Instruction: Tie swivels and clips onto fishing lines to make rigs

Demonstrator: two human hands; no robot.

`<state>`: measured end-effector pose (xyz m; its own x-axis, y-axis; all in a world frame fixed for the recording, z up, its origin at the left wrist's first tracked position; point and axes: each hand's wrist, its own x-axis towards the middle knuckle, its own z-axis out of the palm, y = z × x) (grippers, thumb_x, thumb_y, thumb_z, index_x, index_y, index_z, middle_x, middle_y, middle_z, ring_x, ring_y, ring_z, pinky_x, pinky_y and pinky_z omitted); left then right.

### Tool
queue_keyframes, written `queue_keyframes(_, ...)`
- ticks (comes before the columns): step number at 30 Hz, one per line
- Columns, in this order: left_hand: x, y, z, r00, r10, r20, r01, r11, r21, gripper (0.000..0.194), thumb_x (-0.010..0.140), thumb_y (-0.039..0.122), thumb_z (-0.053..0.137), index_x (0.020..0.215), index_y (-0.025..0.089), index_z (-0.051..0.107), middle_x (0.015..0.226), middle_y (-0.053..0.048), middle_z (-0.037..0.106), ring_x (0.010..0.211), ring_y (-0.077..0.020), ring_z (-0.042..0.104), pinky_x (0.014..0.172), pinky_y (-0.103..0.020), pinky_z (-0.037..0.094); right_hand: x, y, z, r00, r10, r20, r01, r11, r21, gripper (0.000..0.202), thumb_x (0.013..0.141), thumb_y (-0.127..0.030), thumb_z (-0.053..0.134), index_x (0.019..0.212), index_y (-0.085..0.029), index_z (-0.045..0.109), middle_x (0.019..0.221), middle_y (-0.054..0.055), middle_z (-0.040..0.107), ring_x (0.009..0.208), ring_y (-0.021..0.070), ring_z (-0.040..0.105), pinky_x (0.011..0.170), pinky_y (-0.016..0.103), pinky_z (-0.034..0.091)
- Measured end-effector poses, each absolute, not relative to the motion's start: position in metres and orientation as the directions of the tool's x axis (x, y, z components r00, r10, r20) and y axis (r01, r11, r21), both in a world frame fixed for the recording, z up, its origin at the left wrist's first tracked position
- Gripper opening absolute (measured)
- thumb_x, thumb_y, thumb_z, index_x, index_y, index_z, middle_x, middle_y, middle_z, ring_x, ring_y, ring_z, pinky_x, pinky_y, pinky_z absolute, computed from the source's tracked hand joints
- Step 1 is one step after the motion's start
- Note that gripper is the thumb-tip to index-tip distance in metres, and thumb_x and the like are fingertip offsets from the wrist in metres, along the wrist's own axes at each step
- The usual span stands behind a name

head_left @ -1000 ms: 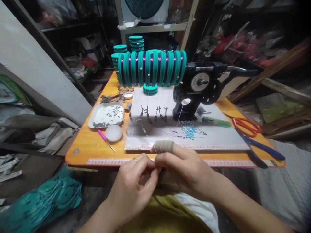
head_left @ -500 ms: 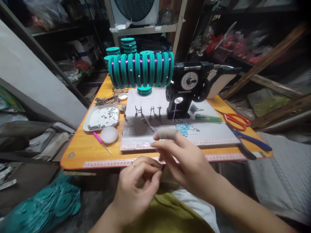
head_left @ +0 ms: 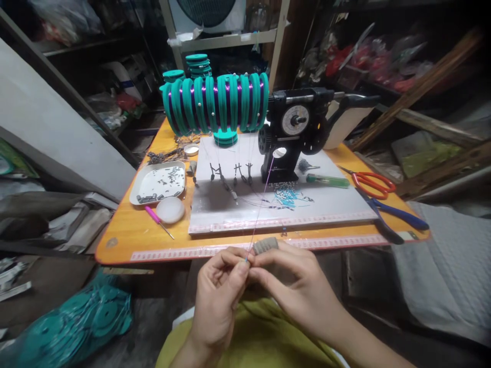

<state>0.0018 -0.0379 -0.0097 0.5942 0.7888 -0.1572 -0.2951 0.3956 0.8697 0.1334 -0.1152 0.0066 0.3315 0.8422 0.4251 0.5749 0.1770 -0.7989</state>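
Over my lap at the table's front edge, both hands meet at the fingertips. My left hand (head_left: 220, 294) pinches a thin purple fishing line (head_left: 263, 204) between thumb and index finger, where a tiny blue piece (head_left: 246, 260) shows. My right hand (head_left: 303, 286) is closed at the same spot, thumb and index finger on the line's end; its exact hold is partly hidden. A grey ribbed sleeve (head_left: 265, 245) wraps one right finger. The line runs up taut to a black winding machine (head_left: 284, 171) with a dial, which carries a row of teal foam spools (head_left: 222, 102).
On the white board (head_left: 215, 214) lie blue and white bits (head_left: 287, 197), dark rigs and a green tube (head_left: 328, 181). Red-handled scissors (head_left: 374, 184) and blue pliers (head_left: 401, 214) are right; a white tray (head_left: 157, 184), round lid (head_left: 171, 210) and pink-handled needle (head_left: 153, 214) are left.
My right hand has come down and toward me, joining the left fingertips. The purple line now stretches from the machine to my fingers. The view has shifted slightly.
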Motion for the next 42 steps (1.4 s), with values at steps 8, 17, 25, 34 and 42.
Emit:
queue_keyframes(8, -0.011, -0.023, 0.003, 0.519, 0.588, 0.621, 0.032, -0.739, 0.673, 0.016, 0.084, 0.002, 0.064, 0.087, 0.018, 0.067, 0.098, -0.004, 0.059, 0.092, -0.0120, 0.065, 0.083, -0.019, 0.055, 0.160, -0.104, 0.024, -0.259, 0.735, 0.627, 0.746, 0.564, -0.353, 0.019, 0.095, -0.009, 0.052, 0.088, -0.019, 0.068, 0.096, 0.004, 0.069, 0.092, 0.0162, 0.067, 0.113, 0.044, 0.044)
queue_keyframes(17, -0.016, -0.008, 0.013, 0.570, 0.367, 0.735, 0.126, -0.923, 0.363, 0.019, 0.084, -0.003, 0.063, 0.092, 0.013, 0.063, 0.095, -0.005, 0.055, 0.081, -0.0112, 0.063, 0.075, -0.020, 0.055, 0.171, -0.076, 0.047, -0.292, 0.845, 0.448, 0.694, 0.510, -0.509, 0.023, 0.093, -0.005, 0.048, 0.104, -0.016, 0.066, 0.105, 0.010, 0.054, 0.084, 0.0156, 0.058, 0.070, 0.024, 0.054)
queue_keyframes(25, -0.021, -0.006, 0.022, 0.595, 0.502, 0.628, 0.114, -0.826, 0.552, 0.016, 0.085, 0.000, 0.061, 0.084, 0.016, 0.062, 0.096, -0.002, 0.051, 0.054, -0.0023, 0.044, 0.051, -0.017, 0.045, 0.170, -0.071, 0.052, -0.312, 0.878, 0.364, 0.574, 0.479, -0.664, 0.026, 0.090, -0.005, 0.054, 0.108, -0.019, 0.066, 0.118, 0.008, 0.054, 0.098, 0.0158, 0.063, 0.084, 0.023, 0.053)
queue_keyframes(34, -0.011, -0.004, 0.016, 0.577, 0.270, 0.771, 0.093, -0.959, 0.266, 0.016, 0.085, -0.004, 0.061, 0.093, 0.009, 0.064, 0.095, -0.009, 0.058, 0.088, -0.0158, 0.064, 0.080, -0.025, 0.054, 0.166, -0.066, 0.054, -0.213, 0.889, 0.406, 0.699, 0.428, -0.573, 0.020, 0.090, -0.004, 0.053, 0.100, -0.017, 0.064, 0.098, 0.006, 0.052, 0.078, 0.0140, 0.056, 0.068, 0.023, 0.048)
queue_keyframes(42, -0.005, -0.016, 0.006, 0.637, 0.396, 0.662, -0.035, -0.842, 0.538, 0.016, 0.084, -0.004, 0.059, 0.085, 0.012, 0.062, 0.084, -0.008, 0.068, 0.078, -0.0165, 0.067, 0.068, -0.025, 0.053, 0.162, -0.072, 0.048, -0.140, 0.850, 0.507, 0.787, 0.407, -0.464, 0.016, 0.095, -0.009, 0.051, 0.096, -0.015, 0.066, 0.103, 0.010, 0.058, 0.077, 0.0145, 0.062, 0.067, 0.025, 0.051)
